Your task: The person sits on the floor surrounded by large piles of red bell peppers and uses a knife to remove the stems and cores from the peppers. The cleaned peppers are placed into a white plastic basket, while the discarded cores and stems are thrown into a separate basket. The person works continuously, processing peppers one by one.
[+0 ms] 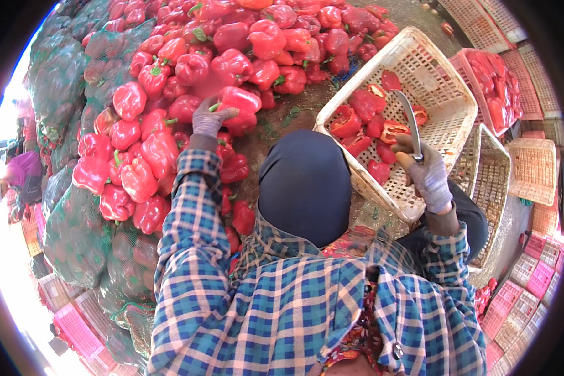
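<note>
My left hand [210,118], in a greyish knit glove, is at the edge of a heap of red bell peppers [192,68]. Its thumb lies across a glossy red bell pepper [241,99] by the green stem; the fingers behind are partly hidden. A curved-blade knife [411,120] is gripped in my right hand [425,174], also gloved, with the blade pointing up and away. That hand is over the near right side of a white plastic crate [444,77]. Cut red pepper pieces [366,105] lie inside the crate, some showing pale insides.
Green mesh sacks of peppers [58,80] bank up on the left. Right of the white crate stand another crate [491,183] and a pink crate of red peppers [493,89]. My knee [305,188], in dark cloth, rises between heap and crate. Stacked crates [517,301] line the lower right.
</note>
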A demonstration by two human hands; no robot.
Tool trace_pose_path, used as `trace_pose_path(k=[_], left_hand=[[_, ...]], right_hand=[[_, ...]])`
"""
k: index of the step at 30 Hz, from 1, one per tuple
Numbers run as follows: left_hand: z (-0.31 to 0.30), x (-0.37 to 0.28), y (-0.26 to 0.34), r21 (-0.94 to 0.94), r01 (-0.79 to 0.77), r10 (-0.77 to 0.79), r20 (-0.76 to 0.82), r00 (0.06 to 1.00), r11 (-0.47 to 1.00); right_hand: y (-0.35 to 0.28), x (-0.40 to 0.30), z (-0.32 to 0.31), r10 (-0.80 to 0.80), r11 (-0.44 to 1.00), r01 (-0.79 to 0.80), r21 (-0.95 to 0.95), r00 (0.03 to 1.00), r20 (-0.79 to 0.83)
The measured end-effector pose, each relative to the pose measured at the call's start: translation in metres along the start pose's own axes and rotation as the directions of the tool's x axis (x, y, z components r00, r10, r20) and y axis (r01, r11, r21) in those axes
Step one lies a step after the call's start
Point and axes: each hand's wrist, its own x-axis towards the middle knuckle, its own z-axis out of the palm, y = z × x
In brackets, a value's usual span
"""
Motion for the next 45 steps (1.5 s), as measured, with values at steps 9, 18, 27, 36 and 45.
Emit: trace_pose_path(k=[9,18,27,36,45], left_hand=[[0.109,-0.081,0.192,-0.632,0.044,0.486,0.637,0.598,0.773],[0.178,-0.151,0.216,-0.320,-0.418,0.527,0.492,0.693,0.850],[0.194,-0.175,0.206,-0.063,-0.711,0.682,0.354,0.640,0.701],[0.208,-0.167,0.202,-0.369,-0.428,0.564,0.494,0.662,0.825],[0.210,-0.156,0.184,-0.356,-0.428,0.541,0.335,0.771,0.831]], right_hand=[[-0.060,0.013,0.018,-0.372,0.860,0.281,0.426,0.917,0.146],[-0.042,-0.005,-0.004,-0.391,0.819,0.410,0.401,0.911,-0.134],[-0.026,-0.025,-0.015,-0.571,0.812,0.583,-0.022,0.787,-0.235],[0.002,-0.029,-0.010,-0.431,0.894,0.449,0.008,0.864,-0.262],[-0.018,-0.036,-0.002,-0.561,0.828,0.537,-0.162,0.783,-0.269]])
